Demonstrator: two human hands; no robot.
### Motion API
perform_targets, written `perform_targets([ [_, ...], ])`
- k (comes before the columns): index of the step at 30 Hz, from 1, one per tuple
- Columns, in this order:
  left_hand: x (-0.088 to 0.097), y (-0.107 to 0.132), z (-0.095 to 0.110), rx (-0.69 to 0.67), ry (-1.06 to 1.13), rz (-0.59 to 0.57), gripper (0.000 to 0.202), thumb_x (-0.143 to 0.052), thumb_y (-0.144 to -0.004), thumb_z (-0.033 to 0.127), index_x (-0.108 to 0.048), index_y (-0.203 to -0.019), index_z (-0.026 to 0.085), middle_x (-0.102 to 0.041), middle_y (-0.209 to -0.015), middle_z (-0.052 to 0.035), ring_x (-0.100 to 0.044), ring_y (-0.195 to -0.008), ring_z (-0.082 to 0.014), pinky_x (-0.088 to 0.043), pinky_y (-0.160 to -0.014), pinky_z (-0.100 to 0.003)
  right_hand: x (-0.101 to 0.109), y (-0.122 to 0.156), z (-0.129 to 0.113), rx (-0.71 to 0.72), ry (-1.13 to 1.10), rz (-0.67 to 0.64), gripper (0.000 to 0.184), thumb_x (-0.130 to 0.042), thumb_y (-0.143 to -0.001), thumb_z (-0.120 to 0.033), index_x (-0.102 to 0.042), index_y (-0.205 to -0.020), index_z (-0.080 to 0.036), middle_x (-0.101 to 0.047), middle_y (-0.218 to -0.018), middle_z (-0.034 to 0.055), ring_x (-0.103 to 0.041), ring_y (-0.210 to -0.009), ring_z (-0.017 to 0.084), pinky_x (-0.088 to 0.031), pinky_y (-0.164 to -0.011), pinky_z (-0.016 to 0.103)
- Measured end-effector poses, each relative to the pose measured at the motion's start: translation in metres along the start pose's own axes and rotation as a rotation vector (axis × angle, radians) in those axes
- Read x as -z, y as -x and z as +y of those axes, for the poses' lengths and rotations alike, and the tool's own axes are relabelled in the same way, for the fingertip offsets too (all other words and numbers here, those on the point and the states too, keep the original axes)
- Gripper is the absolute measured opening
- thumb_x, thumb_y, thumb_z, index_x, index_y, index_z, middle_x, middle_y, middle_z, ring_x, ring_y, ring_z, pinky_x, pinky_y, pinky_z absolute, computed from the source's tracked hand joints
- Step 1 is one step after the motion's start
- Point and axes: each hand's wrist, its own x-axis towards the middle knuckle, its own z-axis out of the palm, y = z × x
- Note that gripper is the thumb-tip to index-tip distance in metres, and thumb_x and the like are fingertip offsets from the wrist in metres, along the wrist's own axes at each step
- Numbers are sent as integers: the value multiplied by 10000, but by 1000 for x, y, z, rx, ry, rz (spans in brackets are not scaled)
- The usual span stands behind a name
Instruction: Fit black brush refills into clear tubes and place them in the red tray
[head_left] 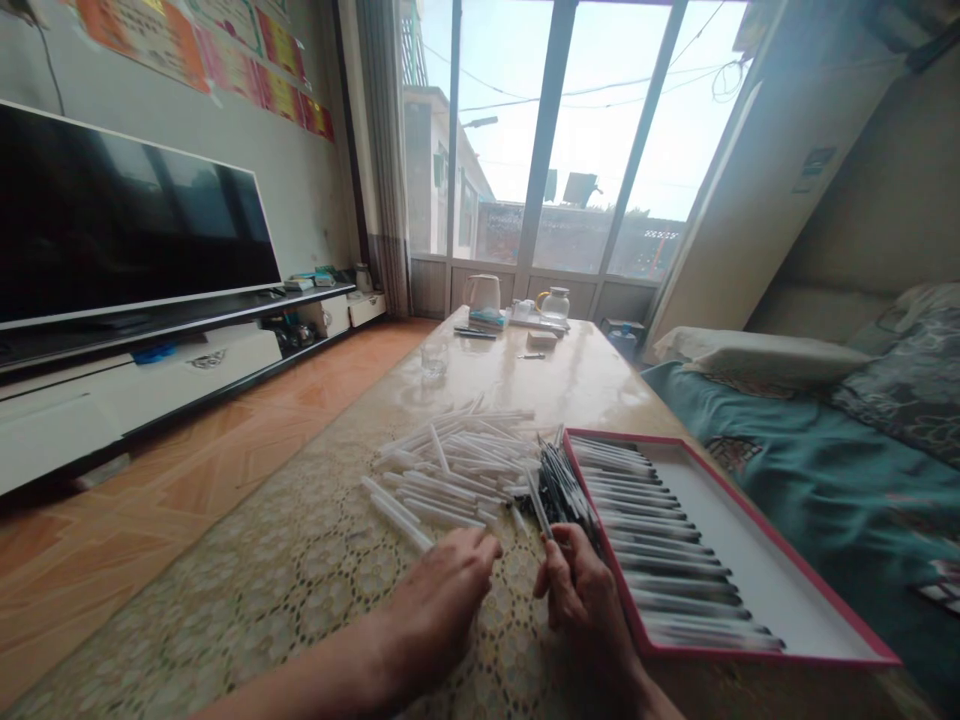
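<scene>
The tabletop [322, 590] carries all items. To the right of the fingers [559, 570] lies a red-rimmed white tray [750, 655] holding rows of slim tubes. Ahead of the fingers lies a loose pile of white plastic tubes [450, 470]. A bundle of dark tubes [562, 490] sits between that pile and the tray. The right hand [581, 600] pinches one slim tube [538, 505] between its fingers. The left hand [435, 610] holds nothing, its fingers spread slightly, just short of the white pile.
</scene>
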Motion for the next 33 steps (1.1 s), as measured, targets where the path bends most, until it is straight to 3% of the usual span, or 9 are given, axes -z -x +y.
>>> perform_targets([
  [3,-4,-26,-13,9,-314,17,283,-375,-781,29,-588,-882,186,-623,-945,-89,-534,-903,-228,-417,-786,-339,1,-4,4,7,-38,-12,280,-359,-909,-431,-466,-923,-172,-562,-571,-21,-472,-391,105,-351,-381,201],
  [6,-8,-40,-22,19,-374,34,243,-374,-801,52,-581,-853,169,-611,-937,-107,-517,-902,-251,-404,-801,-380,2,-6,3,22,-51,-7,264,-370,-905,-419,-464,-904,-172,-575,-593,-12,-480,-396,100,-364,-391,199],
  [16,-19,-42,-29,46,-363,124,210,-413,-785,46,-551,-870,181,-573,-957,-80,-481,-938,-231,-371,-836,-371,5,-3,0,22,-48,-13,215,-363,-904,-373,-451,-832,-191,-556,-650,-15,-497,-451,99,-384,-433,202],
  [24,-23,-45,-33,46,-343,140,241,-389,-805,37,-564,-895,176,-585,-965,-87,-485,-955,-233,-337,-868,-394,9,-5,-8,89,107,74,200,-377,-878,-328,-506,-825,-186,-486,-626,-25,-511,-548,136,-401,-528,229],
  [33,-23,-40,-38,-7,-317,136,192,-427,-809,69,-564,-879,184,-602,-913,-60,-492,-926,-221,-331,-857,-359,8,-4,-4,24,33,5,163,-356,-864,-292,-478,-830,-189,-454,-595,-46,-454,-453,106,-360,-433,206],
])
